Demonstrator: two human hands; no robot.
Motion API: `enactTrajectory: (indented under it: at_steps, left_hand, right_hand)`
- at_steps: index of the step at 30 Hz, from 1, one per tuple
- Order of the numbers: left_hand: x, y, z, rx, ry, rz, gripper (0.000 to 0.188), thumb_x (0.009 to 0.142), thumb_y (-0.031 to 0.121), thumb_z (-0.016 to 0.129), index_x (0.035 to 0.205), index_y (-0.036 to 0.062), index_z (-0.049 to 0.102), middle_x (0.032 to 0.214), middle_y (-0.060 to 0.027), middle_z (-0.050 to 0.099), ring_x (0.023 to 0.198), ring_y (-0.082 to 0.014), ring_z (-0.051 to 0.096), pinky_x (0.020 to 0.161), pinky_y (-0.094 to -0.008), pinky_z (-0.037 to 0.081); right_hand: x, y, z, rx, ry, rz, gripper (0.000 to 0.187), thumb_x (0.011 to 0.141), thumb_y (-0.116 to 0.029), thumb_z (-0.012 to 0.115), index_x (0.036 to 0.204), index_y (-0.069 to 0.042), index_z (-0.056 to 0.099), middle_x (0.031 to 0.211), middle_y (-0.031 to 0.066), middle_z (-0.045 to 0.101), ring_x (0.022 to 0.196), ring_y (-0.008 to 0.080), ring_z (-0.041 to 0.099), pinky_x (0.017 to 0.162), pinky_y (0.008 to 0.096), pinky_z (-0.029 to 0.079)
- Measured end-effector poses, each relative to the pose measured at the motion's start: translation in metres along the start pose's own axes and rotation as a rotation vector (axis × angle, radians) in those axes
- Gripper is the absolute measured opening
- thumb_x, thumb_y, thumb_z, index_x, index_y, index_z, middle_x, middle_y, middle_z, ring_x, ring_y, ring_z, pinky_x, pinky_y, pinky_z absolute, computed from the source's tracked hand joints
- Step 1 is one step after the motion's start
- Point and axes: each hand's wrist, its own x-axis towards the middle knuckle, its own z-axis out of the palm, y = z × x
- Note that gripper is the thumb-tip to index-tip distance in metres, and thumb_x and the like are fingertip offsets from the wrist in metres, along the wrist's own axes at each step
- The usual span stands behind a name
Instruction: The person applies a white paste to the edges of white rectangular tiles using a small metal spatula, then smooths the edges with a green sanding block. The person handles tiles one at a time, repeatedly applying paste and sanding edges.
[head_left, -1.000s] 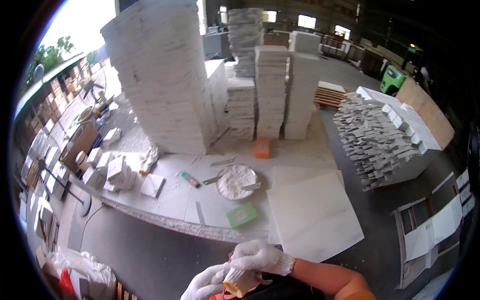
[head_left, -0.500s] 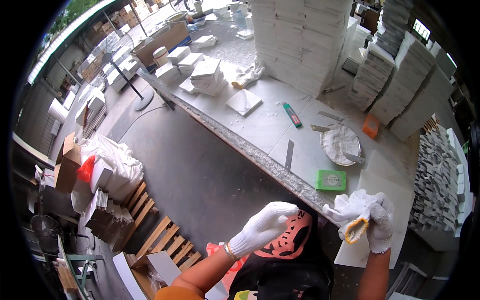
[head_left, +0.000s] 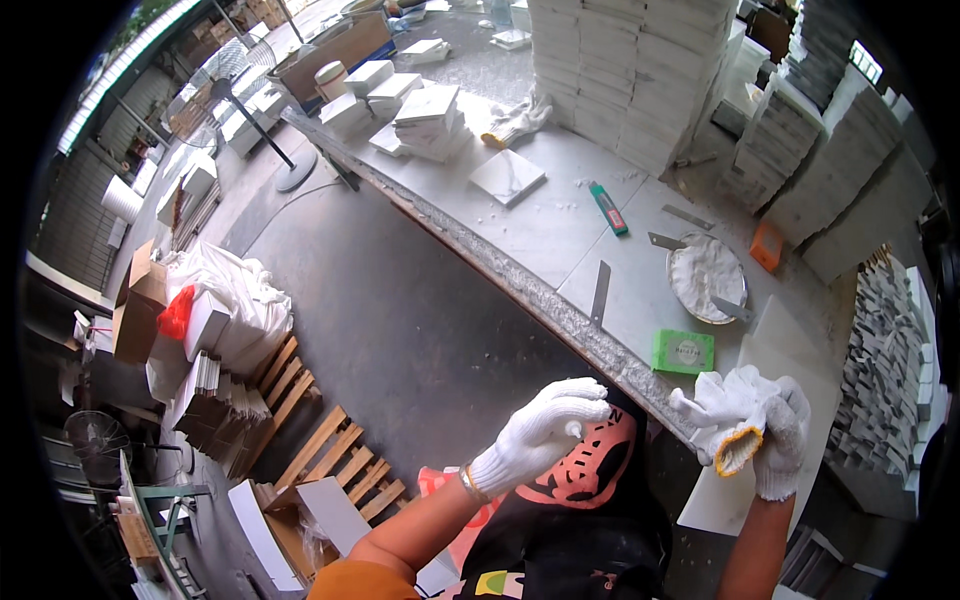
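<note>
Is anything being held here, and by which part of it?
The right hand holds a loose white glove by its side, near the yellow-edged cuff; the left hand holds nothing visible.

white-gloved hands (head_left: 540,430) — orange sleeve (head_left: 365,578)

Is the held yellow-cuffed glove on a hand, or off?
Off: the gloved right hand holds the yellow-cuffed glove, whose open cuff shows no wrist inside.
</note>
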Motion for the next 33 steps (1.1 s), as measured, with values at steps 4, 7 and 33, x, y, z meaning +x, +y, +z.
enactTrajectory:
  at_steps: [4, 7, 33]
  left_hand:
    - [-0.001, -0.001, -0.002, 0.021, -0.001, 0.014, 0.040, 0.084, -0.015, 0.062, 0.119, 0.0025, 0.069, 0.132, -0.0148, 0.059, 0.130, -0.0267, 0.054, 0.106, -0.0345, 0.044]
    - [0.000, -0.001, 0.002, 0.050, 0.035, 0.019, 0.041, 0.081, -0.016, 0.063, 0.116, 0.0036, 0.070, 0.128, -0.0117, 0.063, 0.127, -0.0268, 0.057, 0.104, -0.0345, 0.047]
    - [-0.003, -0.003, 0.030, 0.025, -0.044, -0.326, 0.040, 0.086, -0.010, 0.065, 0.125, -0.0013, 0.061, 0.124, -0.0103, 0.063, 0.109, -0.0171, 0.062, 0.095, -0.0291, 0.050]
  right_hand:
    - [0.001, 0.002, -0.005, -0.066, -0.008, -0.002, 0.032, 0.089, -0.034, 0.073, 0.085, -0.010, 0.052, 0.084, -0.0006, 0.057, 0.080, 0.0086, 0.053, 0.075, 0.0263, 0.044]
    - [0.004, -0.004, -0.015, -0.077, 0.035, -0.057, 0.031, 0.091, -0.033, 0.071, 0.085, -0.009, 0.052, 0.084, -0.0002, 0.057, 0.080, 0.0088, 0.054, 0.076, 0.0266, 0.044]
    - [0.104, -0.004, -0.049, -1.044, 0.207, -0.201, 0.036, 0.088, -0.033, 0.068, 0.111, -0.005, 0.069, 0.107, 0.0162, 0.071, 0.099, 0.0333, 0.068, 0.085, 0.0422, 0.053]
